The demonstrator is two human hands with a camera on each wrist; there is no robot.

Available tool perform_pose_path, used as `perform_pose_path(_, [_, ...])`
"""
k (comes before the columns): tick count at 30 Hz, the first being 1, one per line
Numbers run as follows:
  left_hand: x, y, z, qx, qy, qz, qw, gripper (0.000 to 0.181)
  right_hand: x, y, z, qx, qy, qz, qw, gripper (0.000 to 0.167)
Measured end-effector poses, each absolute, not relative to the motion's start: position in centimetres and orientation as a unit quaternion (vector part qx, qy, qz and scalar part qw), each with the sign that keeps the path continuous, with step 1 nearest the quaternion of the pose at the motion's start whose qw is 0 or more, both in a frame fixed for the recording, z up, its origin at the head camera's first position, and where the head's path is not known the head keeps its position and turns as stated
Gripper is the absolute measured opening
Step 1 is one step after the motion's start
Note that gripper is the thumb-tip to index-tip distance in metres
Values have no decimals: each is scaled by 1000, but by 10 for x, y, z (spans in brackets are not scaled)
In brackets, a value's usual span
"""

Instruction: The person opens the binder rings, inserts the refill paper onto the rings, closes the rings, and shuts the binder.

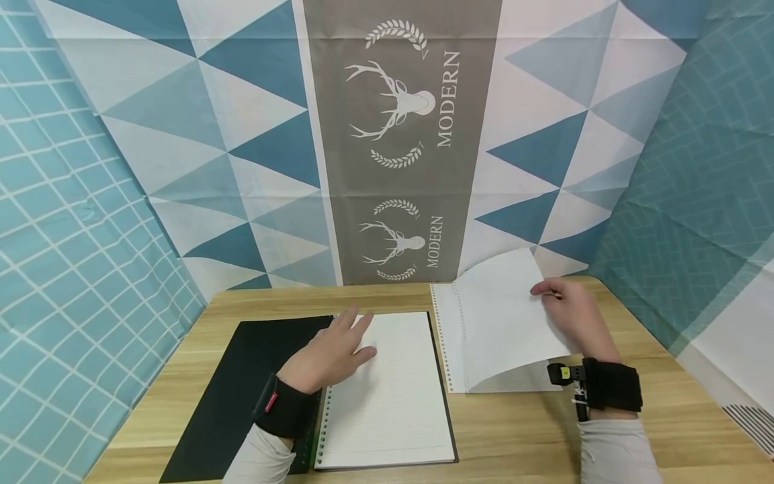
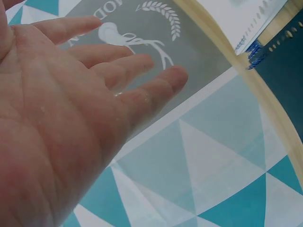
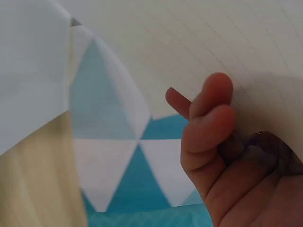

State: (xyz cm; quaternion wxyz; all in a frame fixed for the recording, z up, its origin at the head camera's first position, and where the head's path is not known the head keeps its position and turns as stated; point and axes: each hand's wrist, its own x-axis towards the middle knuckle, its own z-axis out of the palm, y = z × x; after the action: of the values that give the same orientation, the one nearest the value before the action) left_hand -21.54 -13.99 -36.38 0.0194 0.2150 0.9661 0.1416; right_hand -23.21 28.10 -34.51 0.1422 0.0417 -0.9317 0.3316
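Observation:
On the wooden table a spiral notebook (image 1: 387, 403) lies open, its black cover (image 1: 242, 390) folded out to the left and a lined page on top. Above its binding hovers my left hand (image 1: 331, 349), fingers spread and holding nothing; the left wrist view shows the bare palm (image 2: 52, 113). To the right, my right hand (image 1: 574, 312) pinches a loose sheet of paper (image 1: 508, 323) by its right edge, with the sheet curving upward. Beneath it lies another white sheet (image 1: 532, 378) with punched holes along its left side. Curled fingers (image 3: 208, 130) show against the lined paper (image 3: 180, 52) in the right wrist view.
A patterned cloth (image 1: 254, 134) with triangles and deer heads hangs behind the table's back edge. Teal tiled sheeting (image 1: 72, 202) stands at the left, and a teal panel (image 1: 713, 168) at the right. Bare wood (image 1: 502, 437) shows in front of the loose sheets.

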Motion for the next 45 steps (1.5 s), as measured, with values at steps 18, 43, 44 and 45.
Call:
perform_pose_path(18, [-204, -140, -334, 275, 943, 158, -104, 71, -195, 263, -295, 36, -916, 378, 132, 38])
perform_pose_path(43, [-188, -140, -310, 291, 920, 159, -207, 72, -162, 247, -272, 101, -889, 411, 178, 52])
perform_pose_path(44, [-187, -140, -310, 290, 920, 160, -210, 72, -161, 246, -272, 104, -887, 411, 182, 52])
perform_pose_path(45, [-187, -140, -310, 290, 919, 161, -212, 72, -160, 245, -272, 106, -886, 411, 186, 53])
